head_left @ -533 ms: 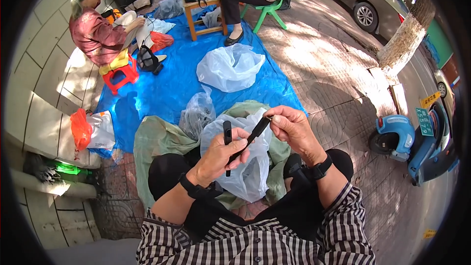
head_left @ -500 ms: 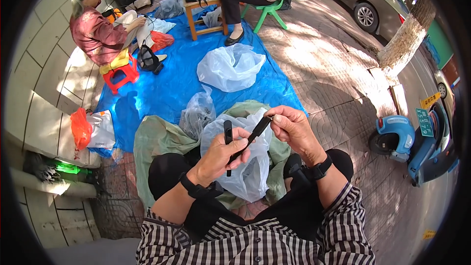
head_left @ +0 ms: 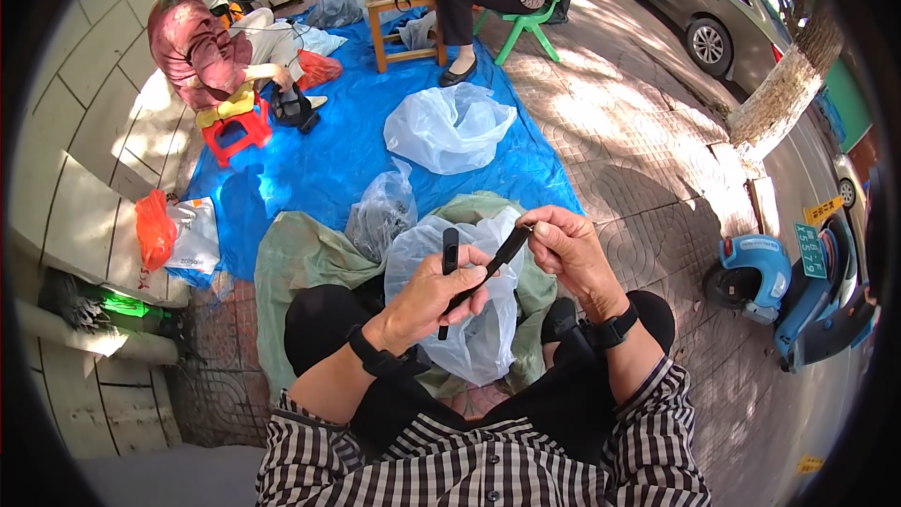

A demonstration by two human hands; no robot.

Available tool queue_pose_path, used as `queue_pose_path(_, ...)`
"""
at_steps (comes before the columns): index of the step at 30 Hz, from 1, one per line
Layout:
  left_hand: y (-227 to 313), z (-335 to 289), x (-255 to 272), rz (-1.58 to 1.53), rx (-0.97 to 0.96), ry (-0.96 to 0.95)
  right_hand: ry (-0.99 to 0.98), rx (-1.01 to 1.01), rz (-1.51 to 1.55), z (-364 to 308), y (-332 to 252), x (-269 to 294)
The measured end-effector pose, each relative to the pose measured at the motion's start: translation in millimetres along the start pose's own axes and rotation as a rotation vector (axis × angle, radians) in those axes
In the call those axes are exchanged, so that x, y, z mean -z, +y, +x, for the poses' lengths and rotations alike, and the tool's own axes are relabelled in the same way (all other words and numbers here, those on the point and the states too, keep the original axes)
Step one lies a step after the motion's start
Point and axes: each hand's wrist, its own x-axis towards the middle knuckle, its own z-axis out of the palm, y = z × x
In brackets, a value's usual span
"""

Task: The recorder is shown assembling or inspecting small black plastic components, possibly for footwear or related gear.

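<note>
My left hand point(head_left: 413, 305) is closed around a flat black strip point(head_left: 507, 255) that slants up to the right. A slim black stick-like piece point(head_left: 450, 246) also stands upright in that hand; its exact kind cannot be made out. At the strip's upper end, my right hand point(head_left: 571, 252) pinches the tip between thumb and forefinger, where a tiny shiny spot shows. Directly below both hands, a translucent white plastic bag point(head_left: 502, 319) lies open between my knees. It rests on a pale green cloth-like sack point(head_left: 300, 263).
Ahead lies a blue tarp point(head_left: 347, 145) with a clear bag point(head_left: 450, 130) and a smaller bag of dark pieces point(head_left: 383, 216). One person sits on a red stool point(head_left: 236, 134), another on a green chair point(head_left: 533, 23) by a wooden table point(head_left: 411, 54). A blue scooter point(head_left: 755, 268) stands right.
Both hands and the strip shift slightly right in the picture, still holding the same pieces. At the far left, the seated person's hand lowers to a dark item beside the red stool.
</note>
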Motion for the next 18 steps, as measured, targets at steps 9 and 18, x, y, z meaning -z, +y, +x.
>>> queue_pose_path(9,-4,2,0,-0.112,0.033,-0.038,0.021,0.002,-0.144,-5,-10,-6)
queue_pose_path(18,-11,3,0,-0.145,0.066,-0.133,-0.061,-0.019,-0.378,-12,-26,-5)
